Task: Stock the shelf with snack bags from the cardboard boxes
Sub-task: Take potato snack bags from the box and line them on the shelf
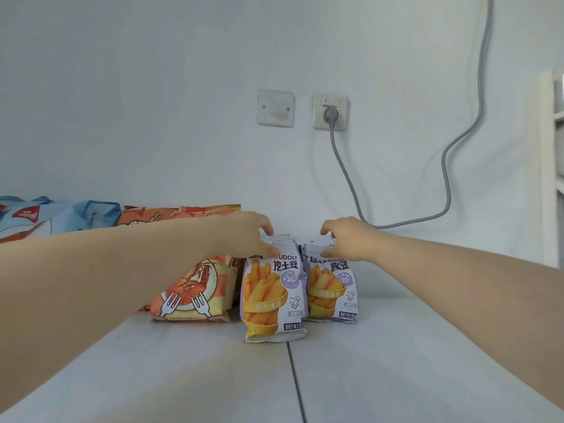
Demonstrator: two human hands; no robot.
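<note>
Two purple-and-yellow potato-stick snack bags stand upright on the white shelf top point(396, 361). My left hand point(253, 236) pinches the top edge of the nearer, left bag point(271, 297). My right hand point(348, 239) grips the top of the right bag point(332, 291), which stands a little further back and touches the first. Both arms reach in from the lower corners. No cardboard box is in view.
An orange shrimp-picture bag point(195, 291) stands just left of the purple bags, with more orange bags point(183, 215) and blue bags point(45, 215) behind my left arm. A grey cable point(345, 172) hangs from a wall socket point(330, 112). A white rack point(552, 166) is at right.
</note>
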